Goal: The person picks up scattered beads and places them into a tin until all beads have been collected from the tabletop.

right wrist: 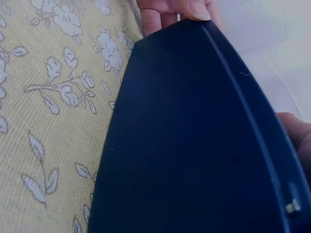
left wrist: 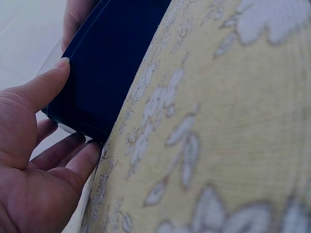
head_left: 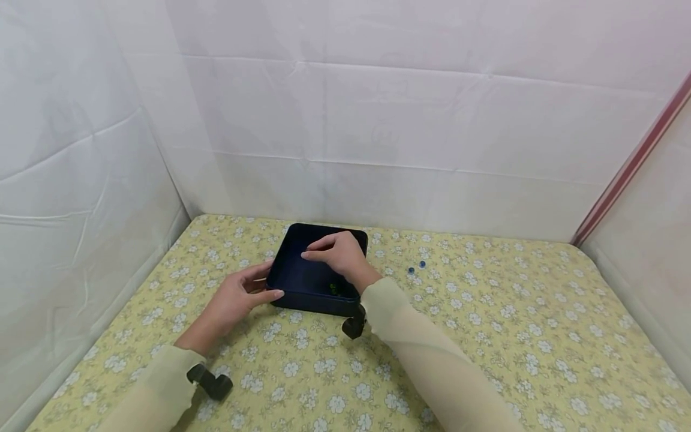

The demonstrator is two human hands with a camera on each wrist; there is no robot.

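Observation:
A dark blue square tray [head_left: 315, 302] with raised walls sits on the flowered tablecloth. My left hand [head_left: 237, 303] grips its near left corner, thumb on the front rim and fingers against the left side. In the left wrist view, the thumb [left wrist: 56, 80] lies on the rim's edge. My right hand [head_left: 342, 255] reaches over the tray from the right, thumb and forefinger close together above its floor. Whether something small is between those fingertips is unclear. Small green pieces [head_left: 333, 289] lie inside, near the tray's front right corner. The tray's wall hides the right fingertips in the right wrist view.
Two small blue bead-like pieces, one nearer [head_left: 411, 270] and one farther [head_left: 423, 264], lie on the cloth right of the tray. The yellow flowered tablecloth [head_left: 518, 336] spreads to both sides. White sheeting [head_left: 345, 108] hangs behind the table and at its sides.

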